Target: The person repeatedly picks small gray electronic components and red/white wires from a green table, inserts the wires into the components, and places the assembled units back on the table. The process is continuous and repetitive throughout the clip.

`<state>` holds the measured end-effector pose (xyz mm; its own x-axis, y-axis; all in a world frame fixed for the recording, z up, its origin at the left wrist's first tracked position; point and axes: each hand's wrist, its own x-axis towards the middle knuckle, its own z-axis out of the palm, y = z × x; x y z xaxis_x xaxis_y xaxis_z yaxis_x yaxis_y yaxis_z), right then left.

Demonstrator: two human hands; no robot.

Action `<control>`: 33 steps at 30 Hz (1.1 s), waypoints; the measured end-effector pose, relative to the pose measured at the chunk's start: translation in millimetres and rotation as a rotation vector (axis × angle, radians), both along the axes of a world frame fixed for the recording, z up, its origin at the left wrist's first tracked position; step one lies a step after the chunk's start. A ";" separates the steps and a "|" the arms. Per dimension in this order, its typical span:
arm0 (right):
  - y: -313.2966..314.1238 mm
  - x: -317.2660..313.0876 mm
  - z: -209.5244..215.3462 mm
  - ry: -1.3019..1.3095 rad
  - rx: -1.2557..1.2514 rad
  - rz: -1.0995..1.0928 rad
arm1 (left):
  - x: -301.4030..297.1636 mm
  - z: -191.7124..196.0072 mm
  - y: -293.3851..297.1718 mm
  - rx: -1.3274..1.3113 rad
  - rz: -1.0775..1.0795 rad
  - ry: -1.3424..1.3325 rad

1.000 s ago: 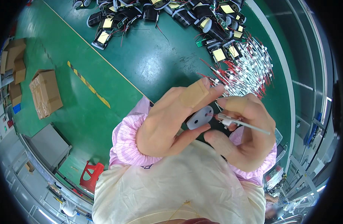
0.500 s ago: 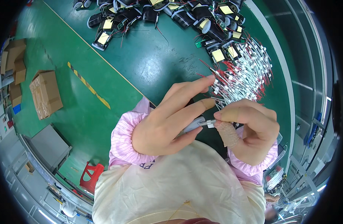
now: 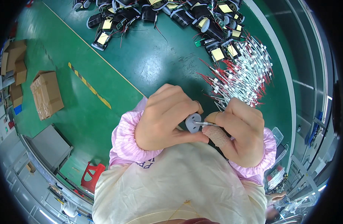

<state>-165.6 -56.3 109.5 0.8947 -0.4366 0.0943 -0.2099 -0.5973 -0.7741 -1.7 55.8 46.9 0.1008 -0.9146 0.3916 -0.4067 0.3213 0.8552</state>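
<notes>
While the left hand (image 3: 162,119) wraps around a small grey disc-shaped part (image 3: 192,122), the right hand (image 3: 240,136) brings a thin metal pin (image 3: 204,123) to its face — both held up close over the person's cream apron (image 3: 179,186), well above the green tabletop (image 3: 156,63). Left grip: closed, thumb under the disc and fingers curled over the top, so only a slice of the disc shows. Right grip: closed in a pinch on the pin, the bandaged thumb (image 3: 216,135) pressing from below; the pin's tip touches or sits just at a small hole in the disc, cannot tell if it is in.

How to do it well, as a judgement: keep the disc still and face-on, let the right hand alone move, and push the pin straight along its axis — a tilt would likely make it skid off the hole or bend. A pinch close to the tip gives better control; the bandaged thumb may dull the feel, so go slowly. The left fingers cover much of the disc, so easing them back a little would show the hole better.

Beyond the hands, a heap of red-and-white wire leads (image 3: 242,76) lies on the tabletop, with black modules with yellow labels (image 3: 156,13) further off. Cardboard boxes (image 3: 46,93) and a red stool (image 3: 92,176) stand on the floor to the left.
</notes>
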 end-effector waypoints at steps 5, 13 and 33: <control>-4.0 2.6 -0.7 -0.022 0.072 -0.026 | 5.7 -4.3 -0.1 -0.025 -0.153 0.220; -9.0 -2.8 -2.4 -0.021 0.032 -0.008 | 6.7 -6.2 8.0 0.190 -0.251 0.474; -1.2 -11.6 13.5 0.014 -0.088 0.137 | -4.3 10.1 2.5 -0.062 -0.125 0.065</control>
